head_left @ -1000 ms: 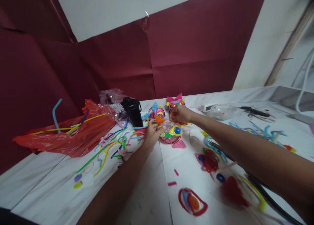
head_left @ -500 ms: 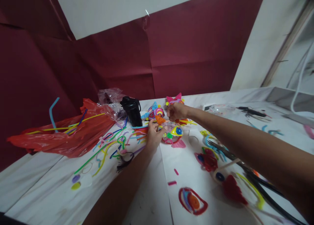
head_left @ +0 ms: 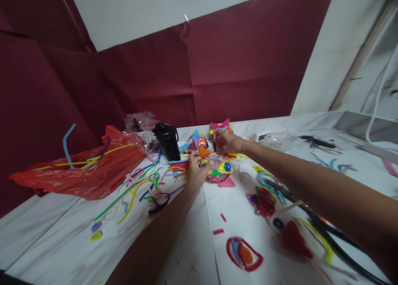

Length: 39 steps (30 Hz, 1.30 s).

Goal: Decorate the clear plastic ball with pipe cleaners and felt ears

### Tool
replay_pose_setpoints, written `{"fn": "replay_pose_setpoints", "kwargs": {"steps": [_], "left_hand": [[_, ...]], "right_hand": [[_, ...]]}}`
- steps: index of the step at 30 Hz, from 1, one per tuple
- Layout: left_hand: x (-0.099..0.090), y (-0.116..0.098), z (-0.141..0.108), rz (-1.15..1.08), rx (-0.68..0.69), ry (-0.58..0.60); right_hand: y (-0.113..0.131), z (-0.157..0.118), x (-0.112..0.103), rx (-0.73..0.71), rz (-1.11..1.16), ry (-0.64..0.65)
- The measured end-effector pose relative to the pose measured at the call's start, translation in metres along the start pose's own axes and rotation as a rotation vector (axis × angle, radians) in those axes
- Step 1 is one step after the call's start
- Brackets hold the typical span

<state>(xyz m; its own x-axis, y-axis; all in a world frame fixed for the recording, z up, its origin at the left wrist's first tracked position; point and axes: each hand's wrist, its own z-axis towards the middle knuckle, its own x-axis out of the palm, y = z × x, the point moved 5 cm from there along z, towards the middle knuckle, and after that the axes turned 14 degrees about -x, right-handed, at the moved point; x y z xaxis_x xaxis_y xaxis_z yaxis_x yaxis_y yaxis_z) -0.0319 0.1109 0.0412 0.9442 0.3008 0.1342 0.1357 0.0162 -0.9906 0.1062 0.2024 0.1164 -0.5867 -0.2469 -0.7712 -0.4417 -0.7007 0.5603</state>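
My left hand grips the left edge of a fish-shaped craft, thumb on top and fingers behind. The craft has a clear body, a yellow-rimmed blue button eye, a green button and a pink fin below. Just beyond it, my right hand is closed, its fingertips pointing down and away; whatever they hold is hidden. An orange fuzzy piece stands between the two hands. Behind my right hand sits a craft with pink points. To the left of it lies a blue and striped craft.
A black lidded bottle stands left of my hands. Colourful pipe cleaners are strewn before a red plastic bag. Dark-handled tools lie under my right arm. An eye-shaped piece rests on white paper nearby.
My right hand has shifted very slightly right, and its fingers have turned a little. My left hand keeps its grip on the fish-shaped craft, almost unmoved.
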Motion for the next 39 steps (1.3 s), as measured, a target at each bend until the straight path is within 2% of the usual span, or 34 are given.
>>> {"fn": "replay_pose_setpoints", "kwargs": {"steps": [17, 26, 32, 36, 39], "left_hand": [[-0.002, 0.001, 0.002, 0.022, 0.029, 0.004], [-0.001, 0.0, 0.002, 0.051, 0.034, 0.011], [-0.001, 0.001, 0.002, 0.043, 0.019, 0.007], [-0.003, 0.006, 0.005, 0.036, 0.032, 0.008], [-0.005, 0.011, 0.008, 0.055, 0.041, -0.005]], "right_hand": [[0.01, -0.006, -0.004, -0.025, 0.007, 0.005], [0.007, -0.006, -0.013, -0.007, -0.019, -0.076], [0.006, -0.015, -0.025, 0.098, 0.214, -0.14], [-0.005, -0.031, -0.031, 0.249, 0.397, -0.195], [-0.014, -0.046, -0.03, 0.306, 0.464, -0.215]]}}
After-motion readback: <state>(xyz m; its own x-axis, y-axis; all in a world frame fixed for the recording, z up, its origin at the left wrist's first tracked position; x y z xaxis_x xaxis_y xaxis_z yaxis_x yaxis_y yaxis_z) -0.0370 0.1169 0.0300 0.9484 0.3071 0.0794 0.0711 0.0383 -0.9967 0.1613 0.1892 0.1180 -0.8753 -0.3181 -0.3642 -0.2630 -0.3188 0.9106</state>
